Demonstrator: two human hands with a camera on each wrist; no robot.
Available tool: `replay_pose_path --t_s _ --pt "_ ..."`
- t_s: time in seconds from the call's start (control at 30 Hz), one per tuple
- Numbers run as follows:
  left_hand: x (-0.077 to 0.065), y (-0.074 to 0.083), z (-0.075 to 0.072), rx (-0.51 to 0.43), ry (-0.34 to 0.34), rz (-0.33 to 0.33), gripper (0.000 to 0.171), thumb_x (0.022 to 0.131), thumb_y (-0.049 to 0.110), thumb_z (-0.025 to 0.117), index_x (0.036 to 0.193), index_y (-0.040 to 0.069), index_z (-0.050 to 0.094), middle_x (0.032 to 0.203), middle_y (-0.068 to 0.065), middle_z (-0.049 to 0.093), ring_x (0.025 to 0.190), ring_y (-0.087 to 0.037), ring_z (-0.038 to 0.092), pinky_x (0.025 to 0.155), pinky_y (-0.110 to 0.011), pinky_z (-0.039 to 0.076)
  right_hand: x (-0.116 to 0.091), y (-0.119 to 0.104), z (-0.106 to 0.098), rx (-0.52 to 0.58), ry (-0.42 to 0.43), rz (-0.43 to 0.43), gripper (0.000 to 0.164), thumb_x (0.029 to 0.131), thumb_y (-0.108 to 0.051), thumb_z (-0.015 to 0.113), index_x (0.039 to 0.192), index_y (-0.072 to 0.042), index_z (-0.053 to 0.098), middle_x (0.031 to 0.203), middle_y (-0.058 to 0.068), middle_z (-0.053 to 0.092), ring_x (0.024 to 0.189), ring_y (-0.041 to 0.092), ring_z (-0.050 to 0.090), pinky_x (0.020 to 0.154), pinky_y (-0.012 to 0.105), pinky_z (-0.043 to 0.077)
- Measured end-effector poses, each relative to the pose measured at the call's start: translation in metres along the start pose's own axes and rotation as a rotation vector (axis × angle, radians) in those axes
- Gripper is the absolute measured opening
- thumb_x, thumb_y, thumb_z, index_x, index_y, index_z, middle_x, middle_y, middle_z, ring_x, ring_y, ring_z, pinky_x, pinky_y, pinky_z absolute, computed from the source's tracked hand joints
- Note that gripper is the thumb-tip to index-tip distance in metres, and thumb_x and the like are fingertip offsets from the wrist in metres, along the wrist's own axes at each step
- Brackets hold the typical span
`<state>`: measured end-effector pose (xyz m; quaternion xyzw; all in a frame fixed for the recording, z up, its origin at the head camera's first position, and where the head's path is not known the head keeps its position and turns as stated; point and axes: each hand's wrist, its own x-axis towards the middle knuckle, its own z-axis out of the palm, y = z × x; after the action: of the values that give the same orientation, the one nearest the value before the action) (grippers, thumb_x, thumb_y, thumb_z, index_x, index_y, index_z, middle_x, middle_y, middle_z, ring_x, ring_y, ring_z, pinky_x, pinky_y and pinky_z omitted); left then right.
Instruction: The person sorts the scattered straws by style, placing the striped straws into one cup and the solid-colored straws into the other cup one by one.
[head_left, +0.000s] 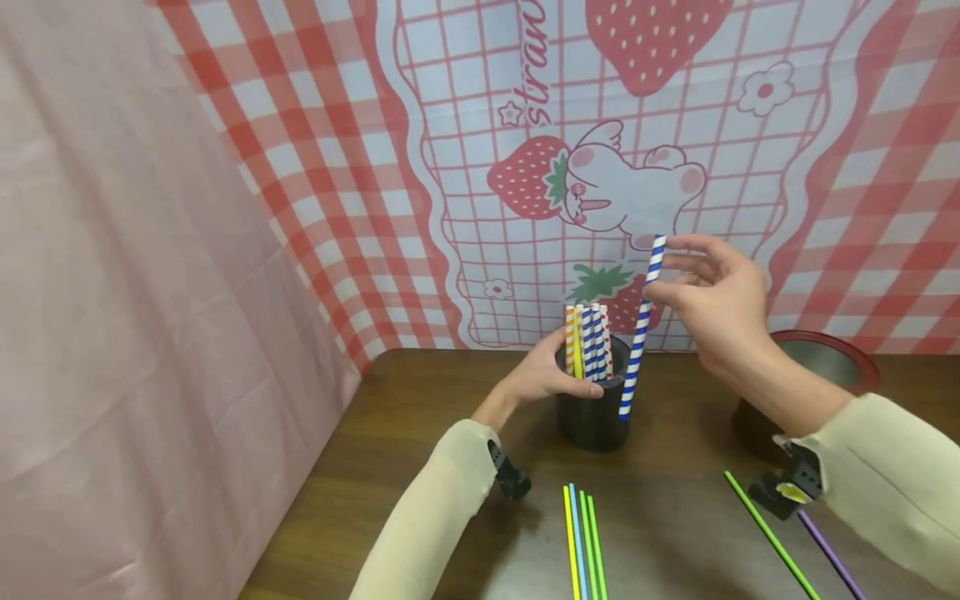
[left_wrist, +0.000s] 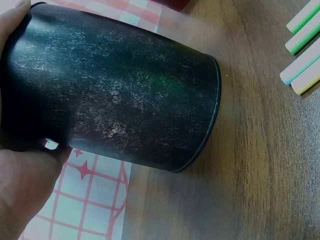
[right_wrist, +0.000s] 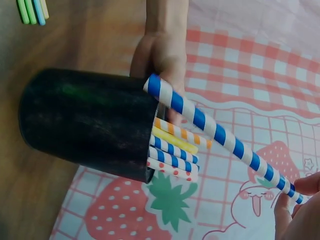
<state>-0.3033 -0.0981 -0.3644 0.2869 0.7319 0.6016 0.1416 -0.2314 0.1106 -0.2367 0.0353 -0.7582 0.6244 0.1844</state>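
A blue-and-white striped paper straw [head_left: 638,342] is pinched near its top end by my right hand [head_left: 723,296]. Its lower end overlaps the right side of a black cup [head_left: 592,423] in the head view; the right wrist view shows that end [right_wrist: 160,89] beside the cup's rim. My left hand [head_left: 543,371] grips the cup around its upper part, thumb across the front. Inside the cup stand several straws [head_left: 588,342]: orange-striped, yellow, blue-striped and red-dotted. The left wrist view shows the cup's dark mottled wall [left_wrist: 115,90].
Yellow, blue and green sticks [head_left: 583,542] lie on the wooden table [head_left: 450,467] in front of the cup. A green stick [head_left: 768,529] and a purple stick [head_left: 828,554] lie at the right. Behind my right forearm stands a red-rimmed container [head_left: 862,367]. A strawberry-patterned cloth [head_left: 465,250] hangs behind.
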Motion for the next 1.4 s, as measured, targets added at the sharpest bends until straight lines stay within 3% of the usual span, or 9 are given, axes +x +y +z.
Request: replay_pose_path --t_s 0.17,0.43,0.6,0.9,1.1,1.4 --pt "0.001 0.001 0.002 0.007 0.000 -0.009 0.072 0.074 -0.001 0.078 0.135 0.016 0.045 0.116 0.002 0.061 0.103 -0.010 0.061 0.092 -0.028 0.049 0.004 -0.001 0.007 0.017 0.040 -0.047 0.049 0.077 0.004 0.073 0.122 -0.011 0.060 0.096 -0.011 0.064 0.081 0.005 0.059 0.064 0.014 0.051" --pt "-0.001 0.014 0.004 -0.024 -0.020 -0.020 0.076 0.073 -0.005 0.077 0.138 0.012 0.043 0.116 0.002 0.061 0.104 -0.010 0.061 0.093 -0.028 0.049 0.008 0.002 0.011 0.026 0.060 -0.026 0.050 0.077 0.005 0.072 0.122 -0.011 0.058 0.094 -0.014 0.062 0.085 0.004 0.060 0.069 0.014 0.052" --pt "0.003 0.004 0.002 0.006 -0.019 -0.007 0.077 0.073 -0.002 0.079 0.138 0.017 0.043 0.117 0.005 0.061 0.104 -0.007 0.060 0.093 -0.026 0.048 0.011 0.001 0.016 0.016 0.087 -0.039 0.047 0.077 0.005 0.072 0.120 -0.010 0.060 0.092 -0.016 0.063 0.084 0.003 0.060 0.069 0.014 0.052" --pt "0.003 0.001 0.001 0.019 -0.027 0.023 0.076 0.073 0.000 0.079 0.137 0.019 0.043 0.118 0.003 0.060 0.104 -0.009 0.060 0.093 -0.027 0.049 0.013 -0.005 0.024 -0.023 0.096 -0.093 0.049 0.079 0.001 0.072 0.124 -0.010 0.059 0.109 0.000 0.065 0.089 0.006 0.059 0.069 0.013 0.051" --pt "0.001 0.001 -0.001 -0.006 -0.022 0.013 0.077 0.073 -0.002 0.078 0.138 0.020 0.042 0.120 0.003 0.059 0.106 -0.009 0.059 0.094 -0.027 0.048 0.017 -0.008 0.032 -0.075 0.141 -0.226 0.046 0.077 0.001 0.073 0.121 -0.009 0.062 0.105 0.004 0.068 0.089 0.005 0.059 0.080 0.016 0.049" --pt "-0.001 -0.001 -0.002 0.018 0.009 0.000 0.077 0.072 0.000 0.081 0.137 0.017 0.043 0.114 0.005 0.061 0.102 -0.007 0.060 0.093 -0.025 0.047 0.014 0.010 0.056 -0.123 0.124 -0.420 0.041 0.072 0.006 0.068 0.112 -0.004 0.066 0.099 0.011 0.071 0.077 0.001 0.059 0.067 0.009 0.049"
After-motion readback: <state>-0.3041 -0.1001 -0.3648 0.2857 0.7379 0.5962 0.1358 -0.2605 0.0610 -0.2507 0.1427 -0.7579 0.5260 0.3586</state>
